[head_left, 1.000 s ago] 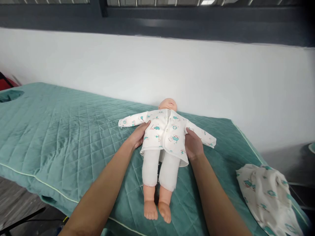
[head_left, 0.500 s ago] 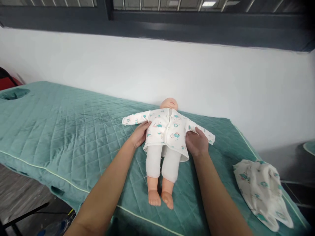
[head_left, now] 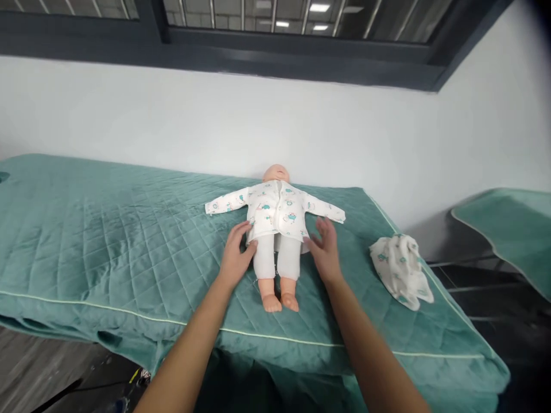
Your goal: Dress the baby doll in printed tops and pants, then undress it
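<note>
A baby doll (head_left: pixel 289 269) lies on its back on the green quilted bed cover, its head toward the wall and its bare feet toward me. It wears a white printed jacket (head_left: pixel 262 209) with both sleeves spread out to the sides. The legs below the hem are white, soft-looking fabric. My left hand (head_left: pixel 236 255) is at the jacket's left lower edge, thumb and fingers apart. On the other side, my right hand (head_left: pixel 325 249) is spread beside the hem, its thumb close to the cloth. Whether the fingertips touch the jacket is hard to see.
A crumpled white printed cloth (head_left: pixel 402 269) lies on the bed cover (head_left: pixel 129 241) to the right. Behind the bed stands a white wall (head_left: pixel 193 120) under a dark window frame (head_left: pixel 301 63). Another green-covered surface (head_left: pixel 512 223) is at the far right.
Both hands have drawn down from the jacket's sides under the sleeves to near its hem, with fingers more apart. My view has shifted right and back; the doll appears smaller.
</note>
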Motion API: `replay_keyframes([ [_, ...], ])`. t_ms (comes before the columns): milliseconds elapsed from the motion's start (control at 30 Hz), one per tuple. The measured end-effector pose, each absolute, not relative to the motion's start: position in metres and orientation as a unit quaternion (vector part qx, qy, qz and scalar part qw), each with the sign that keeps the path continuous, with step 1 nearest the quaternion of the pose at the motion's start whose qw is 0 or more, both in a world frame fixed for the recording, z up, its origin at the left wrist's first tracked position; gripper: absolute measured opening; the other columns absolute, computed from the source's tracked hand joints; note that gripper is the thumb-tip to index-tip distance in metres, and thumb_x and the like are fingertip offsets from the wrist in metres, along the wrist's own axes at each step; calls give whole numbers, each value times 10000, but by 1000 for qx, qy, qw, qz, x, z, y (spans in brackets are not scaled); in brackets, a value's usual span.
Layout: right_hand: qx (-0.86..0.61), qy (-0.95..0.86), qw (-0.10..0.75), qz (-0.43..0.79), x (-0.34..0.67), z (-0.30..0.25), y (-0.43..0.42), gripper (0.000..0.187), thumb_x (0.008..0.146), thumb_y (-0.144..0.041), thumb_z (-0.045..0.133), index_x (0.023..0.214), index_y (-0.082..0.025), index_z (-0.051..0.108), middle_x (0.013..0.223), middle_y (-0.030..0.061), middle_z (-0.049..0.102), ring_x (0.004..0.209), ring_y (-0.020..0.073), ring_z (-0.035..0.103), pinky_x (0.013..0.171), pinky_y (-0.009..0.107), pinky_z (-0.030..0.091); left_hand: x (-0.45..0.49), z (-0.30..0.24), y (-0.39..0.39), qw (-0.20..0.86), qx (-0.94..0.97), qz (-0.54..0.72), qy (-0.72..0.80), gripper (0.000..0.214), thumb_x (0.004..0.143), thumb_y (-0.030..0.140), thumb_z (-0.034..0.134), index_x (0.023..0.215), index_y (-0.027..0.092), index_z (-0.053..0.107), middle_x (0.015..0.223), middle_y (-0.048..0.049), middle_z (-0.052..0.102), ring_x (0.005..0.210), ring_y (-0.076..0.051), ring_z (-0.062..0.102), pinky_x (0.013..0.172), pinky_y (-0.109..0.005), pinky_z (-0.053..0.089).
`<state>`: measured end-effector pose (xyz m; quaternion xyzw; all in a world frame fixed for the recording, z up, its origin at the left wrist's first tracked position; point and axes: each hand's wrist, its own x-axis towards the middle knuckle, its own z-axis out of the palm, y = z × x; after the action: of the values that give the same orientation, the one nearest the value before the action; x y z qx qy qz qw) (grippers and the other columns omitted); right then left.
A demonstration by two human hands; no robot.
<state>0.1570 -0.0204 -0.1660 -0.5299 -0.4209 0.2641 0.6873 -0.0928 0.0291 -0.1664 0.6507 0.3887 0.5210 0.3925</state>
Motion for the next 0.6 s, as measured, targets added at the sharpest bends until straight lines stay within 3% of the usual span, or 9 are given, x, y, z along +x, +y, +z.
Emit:
replay_keyframes([
  [167,-578,-623,525,47,134,-160,-45,435,909,-259,608,1342,-296,600,1420,88,566,1354,263,486,1180,536,362,-83,-164,32,256,720,498,409,303,885,232,598,1183,228,652,1227,-107,589,1210,-260,545,1078,-436,430],
  [267,-590,-645,485,-14,134,-157,-38,334,927,-247,562,1243,-298,658,1280,95,624,1227,275,557,1084,512,452,-74,-162,36,235,725,496,416,285,878,239,608,1159,235,656,1179,-96,577,1162,-257,547,1040,-416,451],
  [433,-585,-663,464,-56,131,-150,-4,83,917,-291,593,948,-262,664,1013,85,642,1005,265,584,924,447,491,-54,-156,42,253,723,474,434,434,782,214,698,1211,218,632,1174,-98,529,1158,-271,519,1041,-423,440],
  [600,-597,-562,570,46,131,-148,15,305,958,-398,564,705,-235,513,715,-16,517,714,165,497,718,317,437,-52,-153,44,290,669,515,451,182,870,248,620,1040,226,681,1043,-64,565,1030,-224,538,956,-359,445],
])
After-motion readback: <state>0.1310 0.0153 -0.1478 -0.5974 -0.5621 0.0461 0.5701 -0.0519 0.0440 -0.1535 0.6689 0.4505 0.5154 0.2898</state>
